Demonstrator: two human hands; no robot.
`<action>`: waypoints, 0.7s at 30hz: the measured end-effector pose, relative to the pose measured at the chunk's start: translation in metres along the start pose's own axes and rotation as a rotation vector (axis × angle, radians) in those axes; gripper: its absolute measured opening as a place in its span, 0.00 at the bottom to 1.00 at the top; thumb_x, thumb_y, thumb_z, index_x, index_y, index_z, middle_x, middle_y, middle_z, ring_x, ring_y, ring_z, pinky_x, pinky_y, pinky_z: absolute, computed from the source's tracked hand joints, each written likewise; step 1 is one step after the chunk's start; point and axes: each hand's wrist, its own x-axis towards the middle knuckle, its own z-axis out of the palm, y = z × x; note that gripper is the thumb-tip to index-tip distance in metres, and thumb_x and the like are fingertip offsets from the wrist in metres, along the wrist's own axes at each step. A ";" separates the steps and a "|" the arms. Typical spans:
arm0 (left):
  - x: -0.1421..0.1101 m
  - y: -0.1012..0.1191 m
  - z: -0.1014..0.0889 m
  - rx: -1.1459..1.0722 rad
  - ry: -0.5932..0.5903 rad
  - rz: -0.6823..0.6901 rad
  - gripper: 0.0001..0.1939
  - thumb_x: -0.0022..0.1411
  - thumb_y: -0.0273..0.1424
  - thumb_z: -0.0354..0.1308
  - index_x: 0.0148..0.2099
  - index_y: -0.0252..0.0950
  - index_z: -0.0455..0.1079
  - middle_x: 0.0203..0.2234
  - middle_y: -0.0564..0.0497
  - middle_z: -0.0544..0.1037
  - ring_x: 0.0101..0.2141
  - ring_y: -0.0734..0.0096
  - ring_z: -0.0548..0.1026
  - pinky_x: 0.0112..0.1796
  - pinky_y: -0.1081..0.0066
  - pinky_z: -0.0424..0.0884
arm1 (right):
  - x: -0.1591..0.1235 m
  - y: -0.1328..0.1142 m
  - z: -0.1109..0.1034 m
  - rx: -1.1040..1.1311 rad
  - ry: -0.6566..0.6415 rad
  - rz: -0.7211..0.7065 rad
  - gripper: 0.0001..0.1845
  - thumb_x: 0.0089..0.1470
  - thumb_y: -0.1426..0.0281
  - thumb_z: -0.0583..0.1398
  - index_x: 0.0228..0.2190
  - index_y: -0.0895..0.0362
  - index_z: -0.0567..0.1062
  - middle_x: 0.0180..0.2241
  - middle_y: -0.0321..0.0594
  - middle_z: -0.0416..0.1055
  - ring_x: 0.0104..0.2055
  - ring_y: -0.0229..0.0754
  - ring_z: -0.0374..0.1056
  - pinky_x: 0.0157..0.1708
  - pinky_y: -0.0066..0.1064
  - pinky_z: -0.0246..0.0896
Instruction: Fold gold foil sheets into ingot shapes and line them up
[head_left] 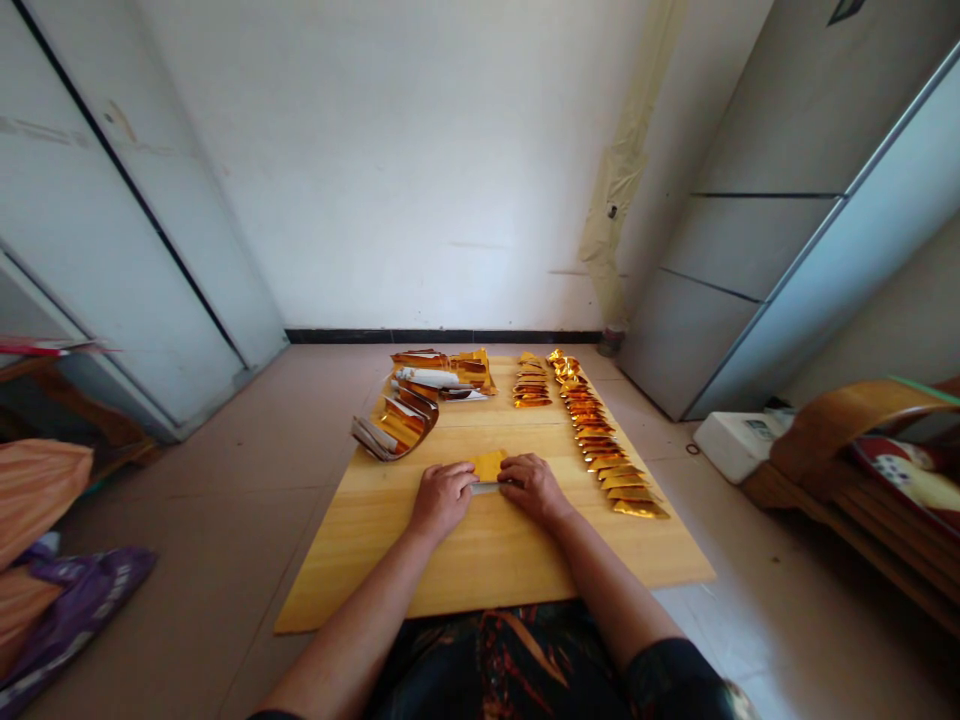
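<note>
Inspection finds you seated at a flat, pale-yellow wooden board (487, 550) laid on the tiled floor (225, 560). Your left hand (442, 500) and right hand (532, 488) are close together at the board's middle, knuckles up and fingers curled inward. Between them sits a small gold-foil sheet (488, 465), its silver-white underside (484, 488) showing along the lower edge. It lies on the board, with both hands touching it. Neither hand is spread open, but the fingertips are largely hidden, so you cannot be confirmed as pinching it firmly rather than pressing it down.

Ahead of your hands, a long row of folded gold-foil pieces (600, 440) runs along the board's right side. A short stack of similar pieces (531, 382) lies beside it. Further left are a curved row of gold-and-silver folded pieces (397, 425) and a gold pile (472, 370), with white-backed foil rolls (427, 377) against it. A white plastic box (735, 445) sits on the floor to your right, and a purple plastic bag (82, 610) lies to your left.
</note>
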 end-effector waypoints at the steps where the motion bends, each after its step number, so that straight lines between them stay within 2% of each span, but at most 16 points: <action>1: 0.000 0.000 -0.001 0.000 -0.009 -0.004 0.16 0.56 0.23 0.50 0.40 0.43 0.76 0.45 0.52 0.78 0.47 0.67 0.74 0.50 0.61 0.64 | 0.000 0.000 -0.001 -0.003 -0.014 0.002 0.07 0.50 0.71 0.62 0.32 0.51 0.79 0.41 0.38 0.75 0.44 0.41 0.67 0.47 0.34 0.56; 9: 0.000 0.002 -0.006 -0.028 -0.060 -0.029 0.12 0.51 0.31 0.60 0.40 0.43 0.76 0.48 0.51 0.76 0.48 0.63 0.73 0.52 0.59 0.62 | 0.003 0.004 0.002 -0.026 -0.047 0.046 0.06 0.53 0.70 0.61 0.31 0.50 0.80 0.40 0.37 0.75 0.43 0.40 0.66 0.45 0.33 0.56; 21: 0.002 0.001 -0.003 -0.020 -0.057 -0.044 0.10 0.54 0.29 0.58 0.39 0.43 0.76 0.47 0.52 0.77 0.47 0.65 0.73 0.51 0.60 0.62 | 0.003 0.004 0.000 -0.042 -0.065 0.015 0.05 0.52 0.68 0.62 0.32 0.50 0.80 0.41 0.38 0.74 0.43 0.41 0.65 0.45 0.34 0.55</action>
